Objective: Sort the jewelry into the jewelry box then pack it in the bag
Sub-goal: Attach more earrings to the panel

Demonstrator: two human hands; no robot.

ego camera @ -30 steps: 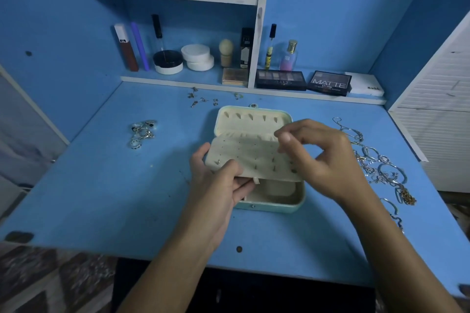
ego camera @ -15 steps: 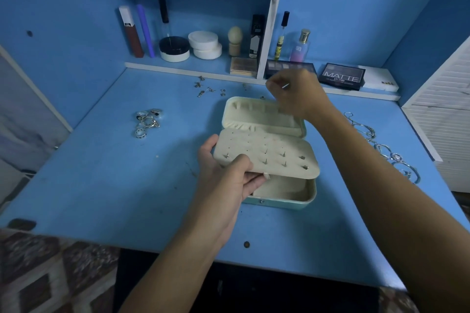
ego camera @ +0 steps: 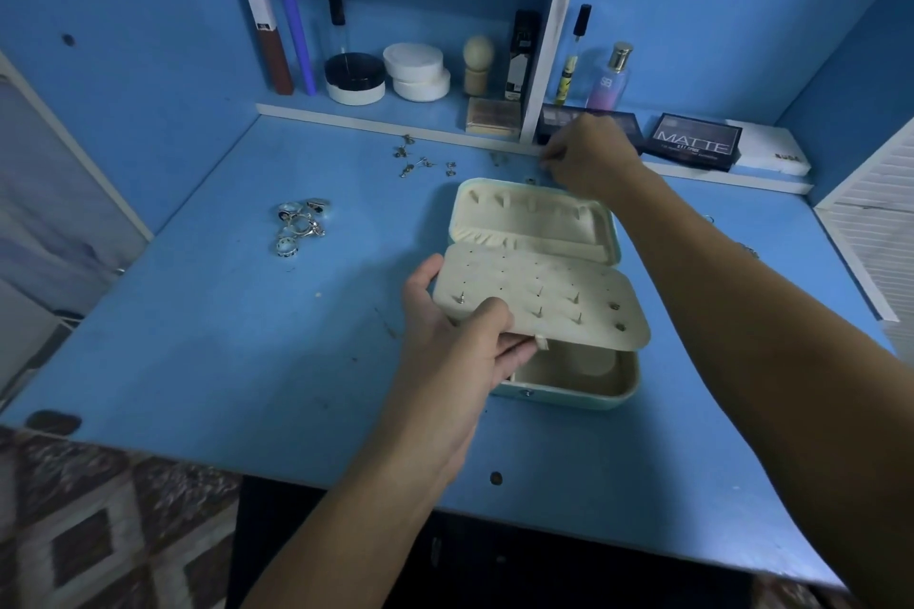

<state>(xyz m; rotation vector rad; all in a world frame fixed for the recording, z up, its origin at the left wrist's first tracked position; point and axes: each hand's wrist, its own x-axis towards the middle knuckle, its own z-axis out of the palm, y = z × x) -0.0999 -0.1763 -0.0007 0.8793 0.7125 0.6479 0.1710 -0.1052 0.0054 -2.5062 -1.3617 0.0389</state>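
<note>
A mint jewelry box (ego camera: 569, 393) lies open mid-desk, its cream lid (ego camera: 531, 218) tipped back. My left hand (ego camera: 462, 341) grips the near left edge of the cream earring panel (ego camera: 544, 299), lifted over the box, with several studs stuck through it. My right hand (ego camera: 586, 153) reaches past the lid to the desk's back edge, fingers curled down at the surface; what they pinch is hidden. Loose earrings (ego camera: 420, 161) lie at the back, a cluster of rings (ego camera: 301, 223) to the left.
A low shelf holds makeup: a dark jar (ego camera: 355, 77), white compacts (ego camera: 417, 70), a perfume bottle (ego camera: 611, 77) and a MATTE palette (ego camera: 695, 141). A white louvered panel (ego camera: 875, 223) stands at the right. Patterned floor shows below the desk's near edge (ego camera: 346, 475).
My right hand left the earring panel and reached back past the lid to the desk's rear edge. My left hand keeps holding the panel. The camera moved closer.
</note>
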